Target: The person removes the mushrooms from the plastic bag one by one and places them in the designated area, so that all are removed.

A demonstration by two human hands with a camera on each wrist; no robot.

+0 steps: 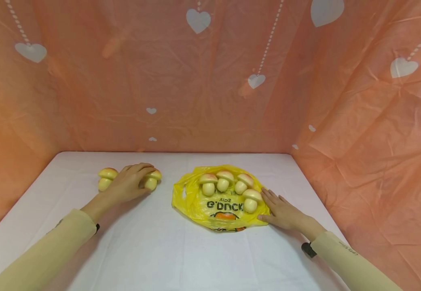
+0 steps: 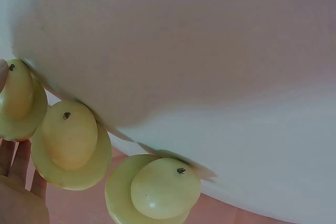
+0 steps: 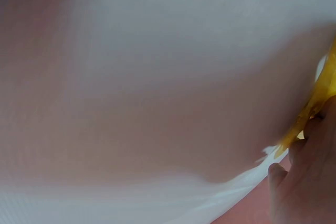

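Note:
My left hand reaches over the left side of the table and grips a toy mushroom, its fingers over the reddish cap and thumb by the pale stem. Another mushroom stands beside that wrist. The left wrist view shows a further mushroom between these two, hidden by the hand in the head view. On the right, a yellow plastic bag lies flat with several toy mushrooms on it. My right hand rests at the bag's right edge with fingers extended, beside the nearest mushroom.
A white cloth covers the table. Orange curtains with white hearts hang behind it and along both sides. Dark bands show at both wrists below the beige sleeves.

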